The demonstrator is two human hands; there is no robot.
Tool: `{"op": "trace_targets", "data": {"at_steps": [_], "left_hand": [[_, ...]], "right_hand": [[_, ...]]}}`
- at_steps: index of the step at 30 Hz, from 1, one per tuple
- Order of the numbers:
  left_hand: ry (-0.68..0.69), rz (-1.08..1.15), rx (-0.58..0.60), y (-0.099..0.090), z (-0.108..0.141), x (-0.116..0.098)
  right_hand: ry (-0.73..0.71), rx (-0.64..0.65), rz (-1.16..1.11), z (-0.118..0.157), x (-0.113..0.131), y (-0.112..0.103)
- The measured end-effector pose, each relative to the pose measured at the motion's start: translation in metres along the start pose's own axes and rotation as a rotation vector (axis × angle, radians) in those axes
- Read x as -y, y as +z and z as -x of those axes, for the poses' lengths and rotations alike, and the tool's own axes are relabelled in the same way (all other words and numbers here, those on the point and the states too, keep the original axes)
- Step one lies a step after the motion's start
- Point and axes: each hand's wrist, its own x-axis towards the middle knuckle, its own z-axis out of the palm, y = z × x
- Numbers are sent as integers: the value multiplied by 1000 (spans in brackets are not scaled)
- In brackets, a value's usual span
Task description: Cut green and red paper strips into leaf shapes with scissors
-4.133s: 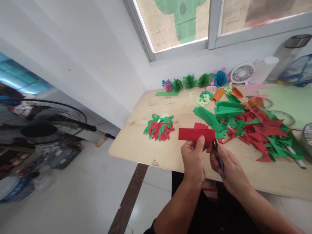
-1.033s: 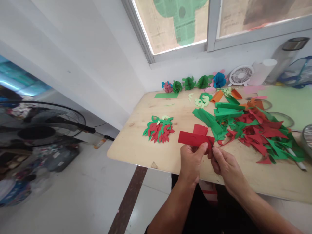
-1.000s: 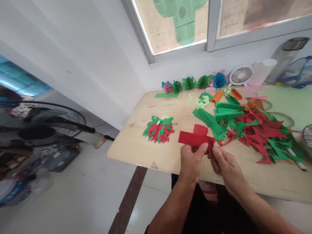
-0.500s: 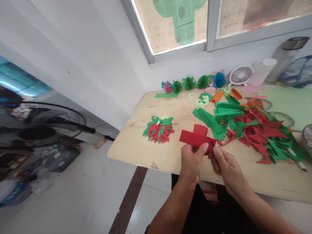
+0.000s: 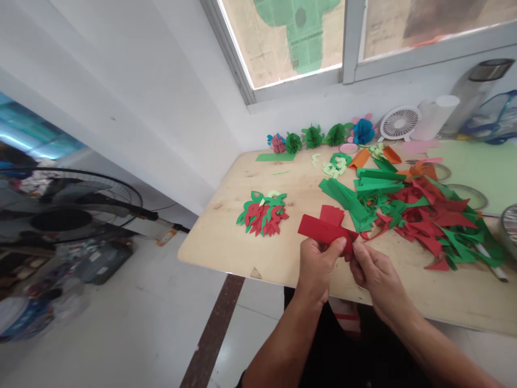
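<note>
My left hand (image 5: pixel 317 264) pinches a folded red paper strip (image 5: pixel 319 229) between thumb and fingers, just above the table's front edge. The strip points left, and a crease or slit shows near its right end. My right hand (image 5: pixel 371 267) is closed against that right end, thumb and fingertips pressed together; what lies inside it is hidden. Behind the strip rests a small stack of red paper pieces (image 5: pixel 332 214). Left of my hands lies a pile of red and green leaf-shaped cutouts (image 5: pixel 262 215). Green paper strips (image 5: pixel 349 205) lie beyond my right hand.
Red and green paper scraps (image 5: pixel 432 215) spread over the right side of the wooden table (image 5: pixel 218 237). Paper honeycomb figures (image 5: pixel 313 137) line the wall beside a small white fan (image 5: pixel 399 124). A large floor fan (image 5: pixel 60 218) stands at left.
The red strip's left end has tilted slightly in my left hand. Both hands stay in nearly the same place, and the piles have not moved.
</note>
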Motion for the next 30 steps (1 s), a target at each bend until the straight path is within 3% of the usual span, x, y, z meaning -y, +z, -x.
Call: {"op": "trace_targets", "data": {"at_steps": [30], "left_hand": [[-9,12,7,3,0,-2]], "right_hand": [[-16,-5,5,1,0,0]]}}
